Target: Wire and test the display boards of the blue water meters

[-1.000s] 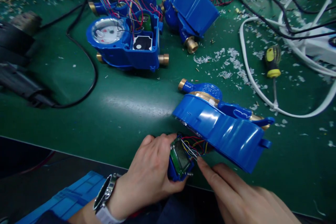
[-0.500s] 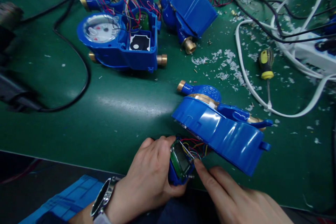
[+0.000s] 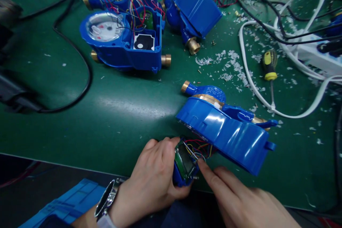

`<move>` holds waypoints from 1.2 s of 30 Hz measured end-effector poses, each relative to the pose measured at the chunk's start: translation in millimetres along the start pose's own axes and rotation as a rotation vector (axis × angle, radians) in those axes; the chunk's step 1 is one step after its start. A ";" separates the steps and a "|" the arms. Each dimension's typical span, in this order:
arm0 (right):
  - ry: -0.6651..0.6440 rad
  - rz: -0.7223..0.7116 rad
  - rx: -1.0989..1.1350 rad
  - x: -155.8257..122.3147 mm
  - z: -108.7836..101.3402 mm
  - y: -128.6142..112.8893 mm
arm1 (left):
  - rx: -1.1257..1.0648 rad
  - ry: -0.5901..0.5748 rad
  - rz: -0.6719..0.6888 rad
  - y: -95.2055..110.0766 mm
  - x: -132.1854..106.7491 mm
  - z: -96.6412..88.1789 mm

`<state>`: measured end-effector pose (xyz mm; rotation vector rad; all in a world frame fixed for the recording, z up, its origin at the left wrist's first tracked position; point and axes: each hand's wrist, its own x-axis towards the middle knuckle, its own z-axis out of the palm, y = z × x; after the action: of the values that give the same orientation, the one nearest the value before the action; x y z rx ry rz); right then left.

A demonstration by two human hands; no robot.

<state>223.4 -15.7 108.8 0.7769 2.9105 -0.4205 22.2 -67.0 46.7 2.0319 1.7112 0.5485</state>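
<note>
Head view shows only a slight change: against a second ago, the right hand has its index fingertip a little closer to the grey rectangular display on a green circuit board. The work seems to stay with the thin multicoloured wires there, with no new stage begun. The left hand keeps its grip closed around the small blue plastic housing that carries the board. Just beyond that grip, to its right, the large glossy blue meter body lies tipped on the green table, and the wires run towards its underside.

Where they end is hidden beneath it. The left fingers cover the housing's near side. Whether the right grip pinches a wire or merely touches one, I cannot tell; its thumb is out of sight.
</note>
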 end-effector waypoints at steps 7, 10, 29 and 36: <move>0.051 -0.018 0.144 -0.3 -4.2 11.7 | 0.005 -0.005 -0.009 0.2 -1.0 1.1; 0.024 -0.065 -0.001 -5.6 6.7 8.4 | 0.013 -0.009 0.002 0.3 -0.6 0.4; 0.086 0.050 0.530 -13.2 31.9 35.8 | -0.019 -0.030 0.036 -4.1 0.8 -7.2; 0.098 0.039 0.101 -11.2 22.6 3.4 | -0.003 -0.039 -0.054 6.3 6.1 -10.1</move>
<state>235.4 -24.7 88.2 0.8901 2.9779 -0.5441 22.8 -61.3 58.7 1.9750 1.7357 0.4908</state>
